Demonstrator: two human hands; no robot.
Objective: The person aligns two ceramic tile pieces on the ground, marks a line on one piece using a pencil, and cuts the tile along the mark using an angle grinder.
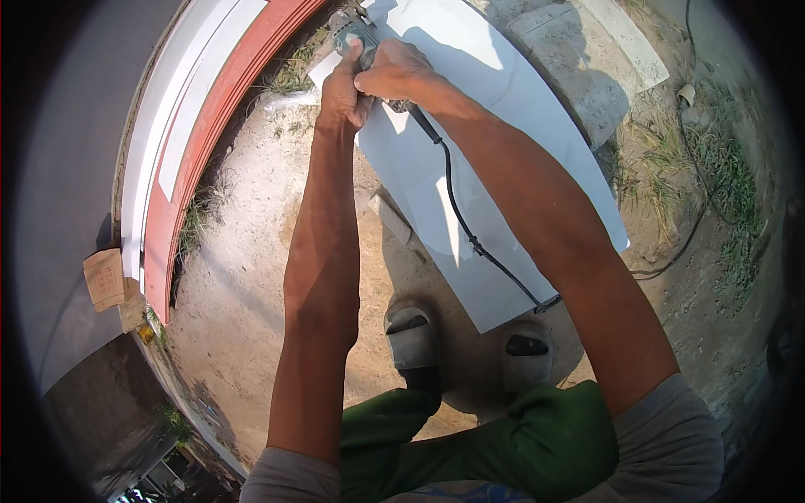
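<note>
A corded power tool with a teal-grey body is at the top of the view, over the far left edge of a long white panel. My left hand is closed around its left side with the thumb along the body. My right hand grips it from the right, close against the left. The tool's working end is partly cut off by the view, so I cannot tell its disc or blade. From its rear a black cable runs down across the panel and passes under my right forearm.
The panel lies on dusty ground in front of my sandalled feet. Red and white long panels are stacked at left, beside a torn cardboard piece. A concrete slab, grass and another black cable are at right.
</note>
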